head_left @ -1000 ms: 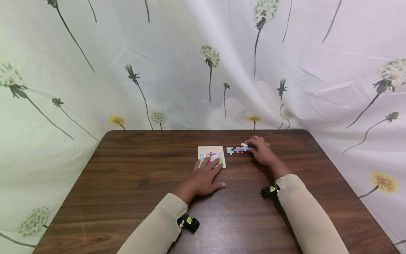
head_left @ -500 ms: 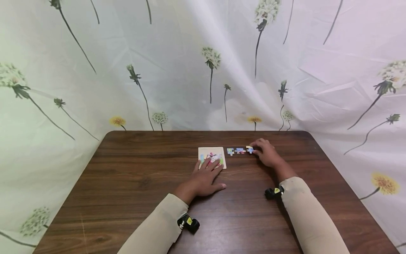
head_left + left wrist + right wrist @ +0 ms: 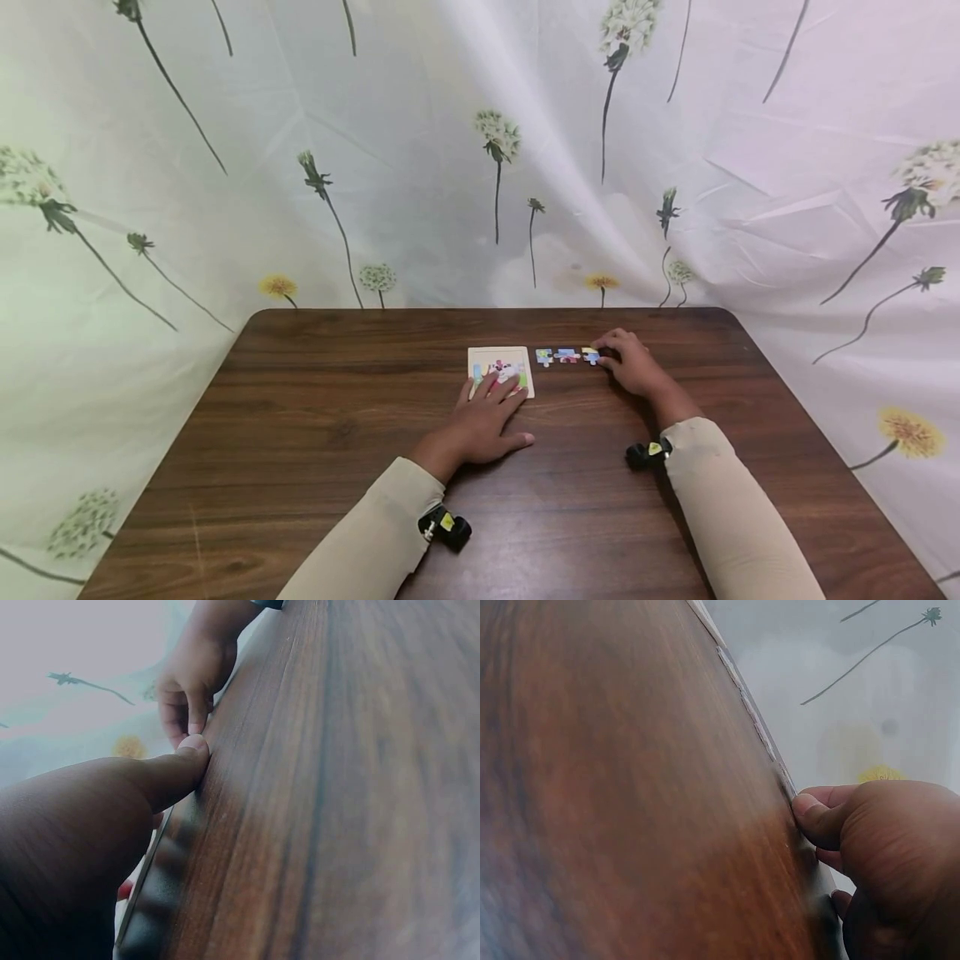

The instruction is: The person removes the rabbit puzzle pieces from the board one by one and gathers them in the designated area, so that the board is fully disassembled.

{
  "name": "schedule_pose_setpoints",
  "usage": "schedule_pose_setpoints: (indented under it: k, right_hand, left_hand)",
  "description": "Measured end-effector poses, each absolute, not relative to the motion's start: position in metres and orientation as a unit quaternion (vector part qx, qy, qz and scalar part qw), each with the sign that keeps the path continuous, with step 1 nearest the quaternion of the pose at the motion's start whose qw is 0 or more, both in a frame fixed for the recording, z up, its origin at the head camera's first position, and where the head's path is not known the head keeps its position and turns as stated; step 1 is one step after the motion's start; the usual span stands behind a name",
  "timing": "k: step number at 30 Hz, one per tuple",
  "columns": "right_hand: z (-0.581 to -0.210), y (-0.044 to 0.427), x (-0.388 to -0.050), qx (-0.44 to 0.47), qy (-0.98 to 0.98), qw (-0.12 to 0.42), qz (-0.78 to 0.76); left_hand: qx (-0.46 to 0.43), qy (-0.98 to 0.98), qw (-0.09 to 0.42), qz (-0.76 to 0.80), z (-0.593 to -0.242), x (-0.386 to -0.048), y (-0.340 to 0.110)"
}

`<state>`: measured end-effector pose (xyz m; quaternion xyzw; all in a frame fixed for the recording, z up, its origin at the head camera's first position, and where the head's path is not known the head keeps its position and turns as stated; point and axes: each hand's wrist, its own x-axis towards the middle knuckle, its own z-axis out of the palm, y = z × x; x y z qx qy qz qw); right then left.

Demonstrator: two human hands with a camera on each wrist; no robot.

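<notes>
In the head view a square puzzle board with a cartoon picture lies flat towards the far side of the table. Spread fingers of my left hand rest on its lower part and hide some of the picture, the thumb lying out to the right. To the right of the board, three jigsaw pieces lie in a row: a left piece, a middle piece and a right piece. My right hand pinches the right piece at its right edge, thumb and forefinger close together in the right wrist view.
A dark wooden table carries everything, with its far edge just beyond the pieces. Behind it hangs a pale cloth printed with dandelions. Wrist cameras sit on the left sleeve and right sleeve.
My right hand has slid the right piece to the right, away from the middle piece, which now shows fully. Over the last half second it barely moves. My left hand stays on the board.
</notes>
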<state>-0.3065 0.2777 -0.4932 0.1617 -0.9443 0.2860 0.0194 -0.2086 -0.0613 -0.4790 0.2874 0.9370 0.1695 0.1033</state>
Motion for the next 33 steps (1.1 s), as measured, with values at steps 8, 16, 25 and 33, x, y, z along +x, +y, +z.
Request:
schedule_pose_setpoints:
  k: [8, 16, 25, 33]
  right_hand:
    - [-0.4929, 0.278, -0.3049, 0.164, -0.942, 0.013, 0.292]
    - [-0.4915, 0.2782, -0.3043, 0.162, -0.94, 0.009, 0.299]
    - [-0.4898, 0.2782, -0.3063, 0.155, -0.938, 0.008, 0.311]
    - [-0.4833, 0.2697, -0.3079, 0.168, -0.931, 0.014, 0.323]
  left_hand:
    - [0.288, 0.938, 0.1, 0.163, -0.4812, -0.2089, -0.0622]
    - [0.286, 0.938, 0.104, 0.169, -0.4779, -0.2076, -0.0625]
    - [0.29, 0.937, 0.097, 0.168, -0.4757, -0.2067, -0.0622]
    - [0.289, 0.937, 0.096, 0.17, -0.4769, -0.2077, -0.0626]
